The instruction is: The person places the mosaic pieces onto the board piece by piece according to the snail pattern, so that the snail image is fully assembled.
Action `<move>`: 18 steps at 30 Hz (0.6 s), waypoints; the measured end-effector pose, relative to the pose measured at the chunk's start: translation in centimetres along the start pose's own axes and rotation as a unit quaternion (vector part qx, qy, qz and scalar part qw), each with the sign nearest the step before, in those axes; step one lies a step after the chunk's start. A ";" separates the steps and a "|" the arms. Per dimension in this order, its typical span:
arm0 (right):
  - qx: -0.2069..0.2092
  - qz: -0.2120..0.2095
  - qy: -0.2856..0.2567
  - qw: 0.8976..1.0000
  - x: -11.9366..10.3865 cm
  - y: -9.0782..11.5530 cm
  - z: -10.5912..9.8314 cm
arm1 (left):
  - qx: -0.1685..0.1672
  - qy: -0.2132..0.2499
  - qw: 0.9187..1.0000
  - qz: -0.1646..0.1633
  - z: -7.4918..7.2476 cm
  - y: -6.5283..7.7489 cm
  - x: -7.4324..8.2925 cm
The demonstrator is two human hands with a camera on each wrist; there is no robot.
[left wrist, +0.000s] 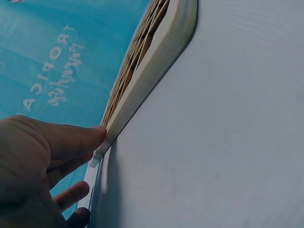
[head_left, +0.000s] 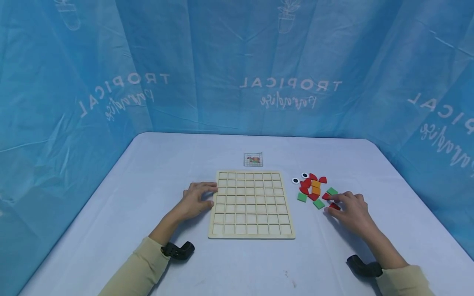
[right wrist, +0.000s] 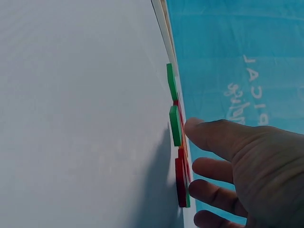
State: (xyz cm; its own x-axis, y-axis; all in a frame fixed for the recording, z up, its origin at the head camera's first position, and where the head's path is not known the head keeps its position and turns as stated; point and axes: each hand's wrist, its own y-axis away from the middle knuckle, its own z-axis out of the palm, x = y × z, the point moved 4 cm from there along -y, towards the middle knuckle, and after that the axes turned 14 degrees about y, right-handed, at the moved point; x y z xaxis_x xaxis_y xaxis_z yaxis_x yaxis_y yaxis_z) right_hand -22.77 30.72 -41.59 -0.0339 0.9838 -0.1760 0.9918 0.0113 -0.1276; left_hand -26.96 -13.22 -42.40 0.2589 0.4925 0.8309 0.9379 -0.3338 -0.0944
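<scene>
My left hand (head_left: 193, 201) rests at the left edge of a pale wooden grid board (head_left: 252, 237), fingertips and thumb right at the rim. In the left wrist view, the thumb (left wrist: 78, 141) meets the board's side (left wrist: 142, 85). Over the pieces on the right, my right hand (head_left: 349, 211) hovers with thumb and fingers apart. A dark red piece (head_left: 335, 206) lies between them, and another red piece (head_left: 326, 196) is by the index fingertip. In the right wrist view, a green square (right wrist: 175, 126) and a red piece (right wrist: 180, 183) lie near the fingers.
Beside the board are orange squares (head_left: 316, 187), green squares (head_left: 302, 197), several red rounded pieces (head_left: 304, 190) and two white eye discs (head_left: 295, 181). A small picture card (head_left: 253, 159) lies behind the board. Blue printed cloth (head_left: 237, 111) stands around the white table (head_left: 177, 156).
</scene>
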 end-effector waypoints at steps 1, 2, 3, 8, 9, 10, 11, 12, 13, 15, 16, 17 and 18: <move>-0.001 -0.002 -0.002 1.000 -0.2 -0.2 0.1 | -0.001 -0.002 1.000 0.001 0.0 0.0 0.0; -0.002 -0.004 -0.003 1.000 -0.4 -0.3 0.1 | -0.001 -0.004 1.000 0.001 0.1 0.0 0.0; -0.004 -0.005 -0.005 1.000 -0.5 -0.5 0.2 | -0.002 -0.005 1.000 0.001 0.1 0.0 0.0; -0.014 -0.016 -0.016 1.000 -1.2 -1.2 0.6 | -0.002 -0.006 1.000 -0.005 0.2 0.0 0.0; -0.015 -0.018 -0.017 1.000 -1.2 -1.2 0.6 | -0.002 -0.006 1.000 -0.006 0.3 0.0 -0.1; -0.014 -0.020 -0.016 1.000 -1.3 -1.3 0.7 | -0.002 -0.005 1.000 -0.007 0.3 0.0 -0.1; -0.013 -0.021 -0.015 1.000 -1.4 -1.4 0.7 | -0.002 -0.005 1.000 -0.007 0.3 0.0 -0.1; -0.012 -0.022 -0.012 1.000 -1.4 -1.4 0.7 | -0.002 -0.004 1.000 -0.008 0.3 0.0 -0.2; -0.012 -0.023 -0.010 1.000 -1.5 -1.5 0.7 | -0.001 -0.004 1.000 -0.008 0.4 0.0 -0.2; -0.011 -0.023 -0.004 1.000 -1.5 -1.5 0.8 | 0.000 -0.005 1.000 -0.006 0.3 0.0 -0.2; -0.011 -0.022 -0.002 1.000 -1.5 -1.5 0.8 | 0.000 -0.005 1.000 -0.006 0.3 0.0 -0.2; -0.012 -0.021 0.000 1.000 -1.6 -1.4 0.8 | 0.000 -0.005 1.000 -0.005 0.3 0.0 -0.2; -0.013 -0.021 0.002 1.000 -1.6 -1.4 0.8 | 0.000 -0.005 1.000 -0.006 0.3 0.0 -0.1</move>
State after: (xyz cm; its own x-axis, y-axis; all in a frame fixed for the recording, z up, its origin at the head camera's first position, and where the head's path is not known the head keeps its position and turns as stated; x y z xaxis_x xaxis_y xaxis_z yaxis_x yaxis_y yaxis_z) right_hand -24.21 29.00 -41.87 -0.0751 0.9831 -0.1672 0.9923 0.0572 -0.1096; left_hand -26.96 -13.05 -42.68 0.2506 0.5035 0.8269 0.9408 -0.3279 -0.0855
